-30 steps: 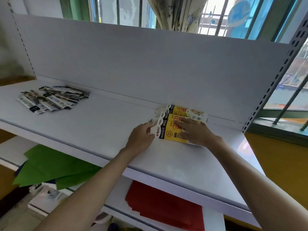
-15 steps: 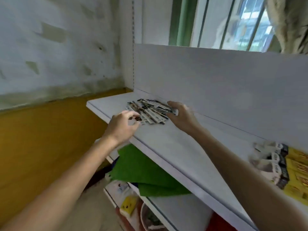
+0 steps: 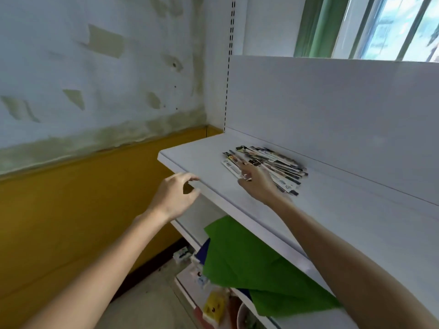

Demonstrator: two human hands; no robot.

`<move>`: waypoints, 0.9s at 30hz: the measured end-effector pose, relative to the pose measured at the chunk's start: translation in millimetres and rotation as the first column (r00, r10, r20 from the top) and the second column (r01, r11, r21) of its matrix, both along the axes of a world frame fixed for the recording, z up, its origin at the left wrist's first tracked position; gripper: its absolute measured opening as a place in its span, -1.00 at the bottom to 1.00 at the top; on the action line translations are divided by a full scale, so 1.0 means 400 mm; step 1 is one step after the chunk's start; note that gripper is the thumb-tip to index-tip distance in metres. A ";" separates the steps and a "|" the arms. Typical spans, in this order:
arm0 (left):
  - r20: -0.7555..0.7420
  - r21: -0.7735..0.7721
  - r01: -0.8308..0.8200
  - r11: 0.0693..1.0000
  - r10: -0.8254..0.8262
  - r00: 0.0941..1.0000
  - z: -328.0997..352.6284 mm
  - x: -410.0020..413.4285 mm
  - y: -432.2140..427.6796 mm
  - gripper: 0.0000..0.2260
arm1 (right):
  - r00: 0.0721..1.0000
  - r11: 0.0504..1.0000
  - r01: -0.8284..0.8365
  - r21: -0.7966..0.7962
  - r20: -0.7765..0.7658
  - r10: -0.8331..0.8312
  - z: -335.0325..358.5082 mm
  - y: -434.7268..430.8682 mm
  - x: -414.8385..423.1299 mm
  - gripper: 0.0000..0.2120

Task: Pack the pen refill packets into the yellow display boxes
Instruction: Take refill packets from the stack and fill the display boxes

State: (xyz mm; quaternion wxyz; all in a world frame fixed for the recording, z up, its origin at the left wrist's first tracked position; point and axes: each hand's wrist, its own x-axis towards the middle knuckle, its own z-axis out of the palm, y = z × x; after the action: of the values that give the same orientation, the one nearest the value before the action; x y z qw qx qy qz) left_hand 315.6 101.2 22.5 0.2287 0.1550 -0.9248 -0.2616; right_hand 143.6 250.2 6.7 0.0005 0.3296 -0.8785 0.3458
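1. A fanned pile of slim black-and-white printed pen refill packets (image 3: pixel 280 166) lies flat on a white metal shelf (image 3: pixel 356 222), toward 1 o'clock from the middle of the view, near the shelf's back panel.
2. The right hand (image 3: pixel 257 185) rests on the pile's 7 o'clock end, fingers (image 3: pixel 243 166) stretched forward onto the packets; blur hides whether they pinch any.
3. The left hand (image 3: pixel 174 197), at 9 o'clock from the right, hovers at the shelf's front edge, fingers loosely curled, holding nothing.
4. A green paper sheet (image 3: pixel 249 257) lies on the shelf below, at 6 o'clock.
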 end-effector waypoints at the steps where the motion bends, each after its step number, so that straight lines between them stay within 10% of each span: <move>1: 0.000 0.013 0.013 1.000 -0.013 1.000 -0.007 -0.024 -0.011 -0.72 | 1.000 1.000 0.022 0.001 0.001 -0.022 -0.001 -0.002 -0.019 -0.60; 21: 0.049 0.083 0.263 0.961 -0.267 0.962 -0.094 -0.518 -0.190 -0.77 | 0.982 0.950 0.178 0.256 -0.106 -0.155 -0.045 -0.169 -0.401 -0.76; 27: -0.035 -0.287 0.323 0.902 -0.347 0.937 -0.055 -0.610 -0.227 -0.57 | 0.942 0.962 -0.025 0.271 -0.317 0.114 0.012 -0.195 -0.413 -0.82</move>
State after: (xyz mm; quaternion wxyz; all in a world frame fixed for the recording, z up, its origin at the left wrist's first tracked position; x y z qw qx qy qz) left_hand 71.4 10.4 0.7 0.2391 -0.0511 -0.9544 -0.1714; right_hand -21.8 172.2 11.4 0.0915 0.4109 -0.8918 0.1661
